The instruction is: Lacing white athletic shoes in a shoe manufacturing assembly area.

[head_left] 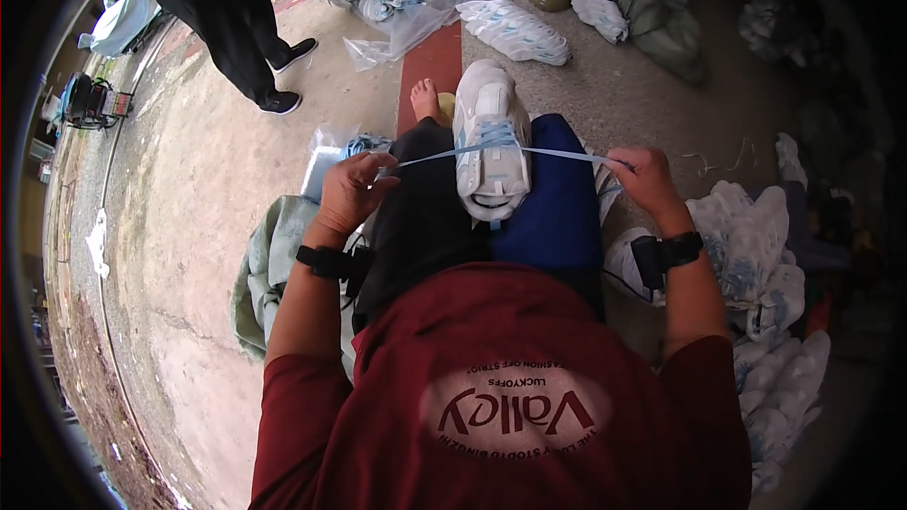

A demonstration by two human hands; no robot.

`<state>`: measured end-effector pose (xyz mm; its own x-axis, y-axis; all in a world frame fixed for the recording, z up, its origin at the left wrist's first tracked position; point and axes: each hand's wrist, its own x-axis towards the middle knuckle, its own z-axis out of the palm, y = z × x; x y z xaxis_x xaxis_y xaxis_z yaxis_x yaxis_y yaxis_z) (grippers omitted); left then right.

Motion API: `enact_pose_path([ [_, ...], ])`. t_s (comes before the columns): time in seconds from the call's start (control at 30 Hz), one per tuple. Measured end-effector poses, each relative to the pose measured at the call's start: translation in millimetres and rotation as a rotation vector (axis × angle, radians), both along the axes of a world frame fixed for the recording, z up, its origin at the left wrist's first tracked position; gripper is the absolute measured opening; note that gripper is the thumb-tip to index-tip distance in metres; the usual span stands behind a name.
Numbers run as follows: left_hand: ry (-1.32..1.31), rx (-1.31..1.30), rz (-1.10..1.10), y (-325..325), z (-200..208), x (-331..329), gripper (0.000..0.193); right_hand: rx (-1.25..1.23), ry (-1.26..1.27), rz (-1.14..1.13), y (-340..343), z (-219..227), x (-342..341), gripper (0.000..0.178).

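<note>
A white sneaker (487, 99) with pale blue trim rests on my lap, between my dark left trouser leg and a blue cloth over my right thigh. Its heel opening points toward me and its toe away. Light blue shoelace (567, 154) is threaded through the eyelets, and its two ends stretch out taut to either side. My left hand (351, 194) pinches one end, left of the shoe. On the other side, my right hand (647, 179) grips the opposite end between closed fingers. Both hands are raised clear of the shoe itself.
White sneakers are heaped (751, 246) by my right side, with more rows (515, 31) on the floor ahead. A grey-green sack (274, 264) lies at my left. Another person in black trousers (222, 24) stands at the far left. Clear plastic bags (378, 47) lie ahead.
</note>
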<state>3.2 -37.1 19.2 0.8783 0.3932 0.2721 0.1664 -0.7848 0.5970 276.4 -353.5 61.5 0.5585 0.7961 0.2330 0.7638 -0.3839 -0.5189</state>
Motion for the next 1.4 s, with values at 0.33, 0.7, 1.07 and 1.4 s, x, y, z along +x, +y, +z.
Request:
enact_pose_path([
  [0.33,-0.081,-0.443,0.326,120.0,-31.9,-130.8,0.006,-0.065,0.196,-0.184,-146.3,15.4,92.0,0.009],
  [0.7,-0.152,-0.302,0.501,169.3,44.8,-184.0,0.007,-0.074,0.348,-0.164,-143.7,156.1,82.2,0.01],
  [1.07,0.211,-0.538,0.79,168.5,-16.0,-292.6,0.005,-0.462,0.447,-0.5,-245.2,79.0,138.0,0.013],
  [1.4,0.364,-0.279,1.009,176.3,-79.3,-356.4,0.011,-0.377,0.165,-0.654,-384.1,59.0,193.1,0.013],
])
